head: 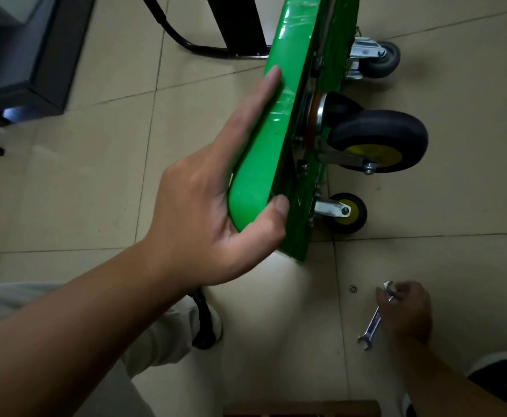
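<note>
— while the left hand (204, 212) clasps the tipped green trolley's (285, 85) edge, a slip drops it.
— the right hand (408, 311) pinches the wrench (374, 322) on the floor (456, 266); it could knock that washer (352, 288) away.

I am indoors, in what looks like an office or plain workroom; I cannot tell which. The floor (96, 176) is large beige tiles with grey joints. A dark cabinet (20, 70) stands at my left and a black metal stand (234, 25) ahead. A green cart (288, 70) is tipped on its edge, with a wrench (372, 323) and a small washer (352, 288) near it.
</note>
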The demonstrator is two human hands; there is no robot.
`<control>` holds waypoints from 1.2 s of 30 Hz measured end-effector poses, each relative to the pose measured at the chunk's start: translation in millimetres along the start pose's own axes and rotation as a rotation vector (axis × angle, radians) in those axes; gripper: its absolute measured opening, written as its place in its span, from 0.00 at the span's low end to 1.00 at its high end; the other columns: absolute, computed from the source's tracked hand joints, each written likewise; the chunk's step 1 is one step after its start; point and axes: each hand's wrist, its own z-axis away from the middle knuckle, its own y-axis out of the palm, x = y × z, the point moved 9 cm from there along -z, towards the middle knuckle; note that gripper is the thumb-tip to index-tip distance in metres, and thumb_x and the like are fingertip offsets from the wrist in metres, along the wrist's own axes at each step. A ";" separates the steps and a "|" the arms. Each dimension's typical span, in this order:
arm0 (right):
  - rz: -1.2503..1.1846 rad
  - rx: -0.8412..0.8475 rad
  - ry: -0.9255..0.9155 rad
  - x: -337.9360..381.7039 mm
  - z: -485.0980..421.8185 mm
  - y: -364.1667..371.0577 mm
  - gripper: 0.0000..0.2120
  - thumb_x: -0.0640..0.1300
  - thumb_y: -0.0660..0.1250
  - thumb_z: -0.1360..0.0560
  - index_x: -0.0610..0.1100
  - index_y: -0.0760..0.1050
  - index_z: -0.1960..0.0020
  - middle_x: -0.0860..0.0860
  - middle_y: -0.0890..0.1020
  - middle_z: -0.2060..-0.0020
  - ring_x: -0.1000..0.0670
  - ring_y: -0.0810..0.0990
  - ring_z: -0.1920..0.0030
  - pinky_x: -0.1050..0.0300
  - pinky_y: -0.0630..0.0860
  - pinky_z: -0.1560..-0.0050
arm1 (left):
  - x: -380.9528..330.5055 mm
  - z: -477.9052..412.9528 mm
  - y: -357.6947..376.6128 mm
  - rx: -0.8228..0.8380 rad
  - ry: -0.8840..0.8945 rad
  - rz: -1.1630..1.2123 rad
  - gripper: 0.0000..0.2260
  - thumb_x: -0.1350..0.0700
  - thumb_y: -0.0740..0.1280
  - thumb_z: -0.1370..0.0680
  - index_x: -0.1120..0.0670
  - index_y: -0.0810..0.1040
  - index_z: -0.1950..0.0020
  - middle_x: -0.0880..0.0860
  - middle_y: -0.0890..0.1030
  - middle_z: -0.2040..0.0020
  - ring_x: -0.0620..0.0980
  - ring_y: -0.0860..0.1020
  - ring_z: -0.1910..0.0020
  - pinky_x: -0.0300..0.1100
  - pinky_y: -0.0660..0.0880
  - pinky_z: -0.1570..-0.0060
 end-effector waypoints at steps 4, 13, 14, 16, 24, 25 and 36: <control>0.137 0.202 0.295 -38.9 18.6 18.5 0.21 0.41 0.82 0.33 0.32 0.77 0.48 0.35 0.82 0.50 0.35 0.82 0.47 0.46 0.75 0.48 | 0.8 0.8 -1.0 -0.004 -0.005 -0.010 0.35 0.48 0.61 0.24 0.62 0.59 0.20 0.55 0.79 0.57 0.45 0.70 0.69 0.38 0.65 0.65; 0.270 0.336 0.192 -9.7 5.0 17.2 0.08 0.36 0.74 0.29 0.31 0.78 0.60 0.34 0.82 0.59 0.34 0.83 0.53 0.52 0.74 0.59 | 3.4 3.7 -3.3 0.021 -0.035 -0.041 0.36 0.47 0.62 0.25 0.56 0.57 0.18 0.55 0.82 0.54 0.45 0.71 0.70 0.38 0.67 0.66; 0.271 0.348 0.160 -1.2 1.5 12.4 0.08 0.36 0.72 0.28 0.33 0.76 0.61 0.34 0.81 0.59 0.34 0.83 0.52 0.51 0.73 0.58 | 2.1 3.4 -3.3 0.027 -0.037 -0.035 0.36 0.47 0.62 0.25 0.55 0.57 0.18 0.55 0.82 0.54 0.44 0.72 0.70 0.37 0.67 0.67; 0.224 0.360 0.094 26.6 -4.9 -7.1 0.08 0.37 0.68 0.25 0.37 0.72 0.61 0.38 0.79 0.64 0.36 0.83 0.54 0.53 0.68 0.62 | -0.9 3.2 -3.5 0.033 -0.040 -0.026 0.37 0.47 0.63 0.25 0.53 0.57 0.18 0.52 0.81 0.57 0.44 0.74 0.70 0.36 0.68 0.67; 0.090 0.357 -0.202 200.4 13.1 -143.6 0.15 0.48 0.64 0.21 0.37 0.76 0.59 0.40 0.83 0.66 0.45 0.77 0.74 0.57 0.72 0.69 | -3.0 4.2 -4.4 0.024 -0.089 0.072 0.41 0.42 0.65 0.31 0.41 0.56 0.18 0.52 0.85 0.53 0.43 0.80 0.66 0.40 0.77 0.64; 0.065 0.369 -0.224 215.5 29.3 -158.5 0.16 0.48 0.63 0.20 0.35 0.78 0.57 0.40 0.83 0.67 0.46 0.76 0.75 0.58 0.70 0.71 | -3.4 4.7 -2.7 0.030 -0.107 0.092 0.42 0.42 0.65 0.32 0.39 0.55 0.18 0.52 0.85 0.50 0.45 0.81 0.64 0.45 0.79 0.62; -0.133 0.274 -0.402 262.7 136.9 -208.5 0.05 0.42 0.65 0.20 0.48 0.80 0.50 0.49 0.84 0.64 0.57 0.77 0.74 0.54 0.79 0.66 | -26.1 24.8 23.3 0.166 -0.135 0.221 0.45 0.32 0.68 0.31 0.30 0.46 0.20 0.42 0.68 0.25 0.48 0.77 0.33 0.50 0.82 0.44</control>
